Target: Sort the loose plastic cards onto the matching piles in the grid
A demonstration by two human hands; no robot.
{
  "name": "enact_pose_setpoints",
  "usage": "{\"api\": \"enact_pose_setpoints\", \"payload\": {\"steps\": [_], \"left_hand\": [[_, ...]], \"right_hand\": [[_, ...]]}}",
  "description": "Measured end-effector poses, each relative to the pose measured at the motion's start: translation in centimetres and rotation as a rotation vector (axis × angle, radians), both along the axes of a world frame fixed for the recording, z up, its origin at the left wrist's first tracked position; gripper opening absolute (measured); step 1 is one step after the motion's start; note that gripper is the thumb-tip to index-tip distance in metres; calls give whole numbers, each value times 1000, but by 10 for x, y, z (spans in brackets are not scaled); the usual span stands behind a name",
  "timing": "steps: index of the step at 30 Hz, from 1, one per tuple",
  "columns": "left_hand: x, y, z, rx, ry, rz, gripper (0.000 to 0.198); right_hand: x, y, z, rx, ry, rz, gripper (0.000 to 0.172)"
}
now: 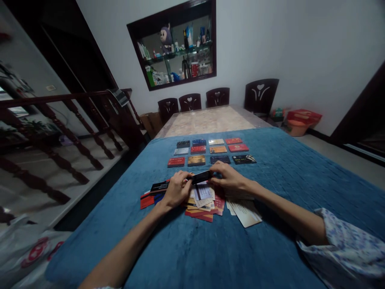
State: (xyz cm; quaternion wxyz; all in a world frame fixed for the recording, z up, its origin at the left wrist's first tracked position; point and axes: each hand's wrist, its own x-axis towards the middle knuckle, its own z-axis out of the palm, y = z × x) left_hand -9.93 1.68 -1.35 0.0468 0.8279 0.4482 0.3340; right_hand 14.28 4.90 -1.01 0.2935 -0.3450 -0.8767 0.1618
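Note:
Between my two hands, a black card (pixel 201 177) is held up by its short ends, tilted above the cloth. My left hand (pixel 177 188) grips its left end, and my right hand (pixel 227 176) pinches the right end. Below it lies a loose heap of cards (pixel 203 204) in white, yellow and red. Black, red and blue cards (pixel 147 200) spread out to the left, partly behind my left hand. Pale cards (pixel 246 213) fan out under my right wrist. Beyond my hands, several card stacks stand in three rows, among them a gold one (pixel 196 160) and a black one (pixel 244 159).
A blue cloth (pixel 288 172) covers the near part of the long table, and its marble-look top (pixel 207 120) shows at the far end. Dark chairs (pixel 261 96) stand around that end. A wooden railing (pixel 54 120) runs along the left, with plastic bags (pixel 33 253) at lower left.

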Motion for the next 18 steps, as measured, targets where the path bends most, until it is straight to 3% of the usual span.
{"api": "enact_pose_setpoints", "payload": {"steps": [11,18], "left_hand": [[3,-1,-2,-59,-21,-49,18],[4,-3,1,-44,4,-45,14]], "right_hand": [[-4,2,1,3,233,-20,11],[-7,2,0,219,229,-63,14]]}}
